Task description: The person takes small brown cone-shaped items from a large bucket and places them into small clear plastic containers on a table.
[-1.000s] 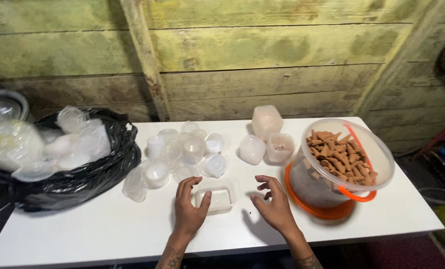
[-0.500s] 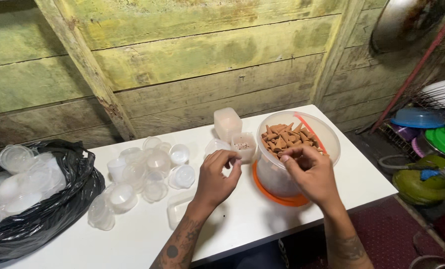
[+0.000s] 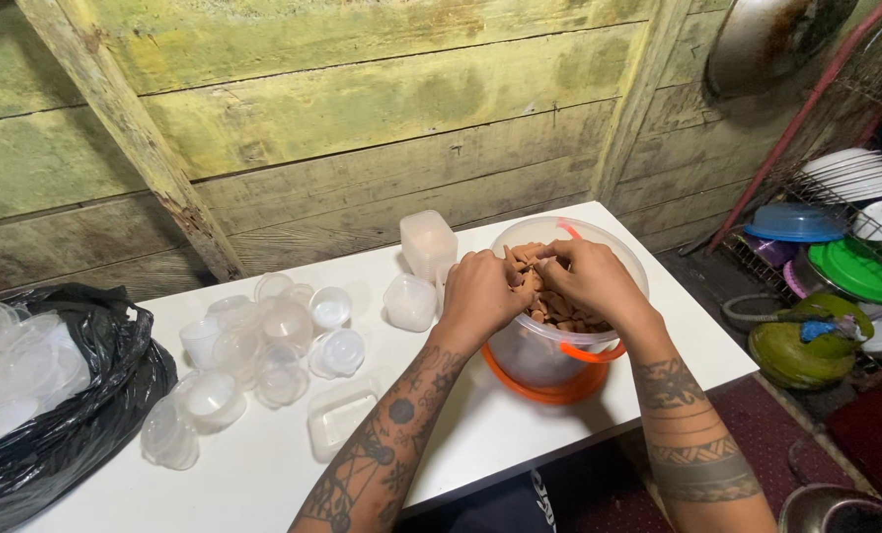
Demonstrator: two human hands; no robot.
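Head view, both hands together in upright tub (image 3: pixel 535 355) of brown cones (image 3: pixel 559 308), left hand (image 3: pixel 480 291), right hand (image 3: pixel 584 278), fingers pinching cones, tub near bench (image 3: pixel 678 326) right edge, cups (image 3: pixel 263 341) left

We see the clear round tub (image 3: pixel 544 350), orange lid beneath it, upright near the table's front edge; brown cones (image 3: pixel 557 306) heaped inside, partly hidden.

Both hands, left (image 3: pixel 482 293) and right (image 3: pixel 587 279), reach into the clear tub (image 3: pixel 559 347) of brown cones (image 3: pixel 549 306) on the white worktop (image 3: pixel 480 434). Left of the tub lie small clear cups (image 3: pixel 263 341); further left, a black bag (image 3: pixel 56 415).
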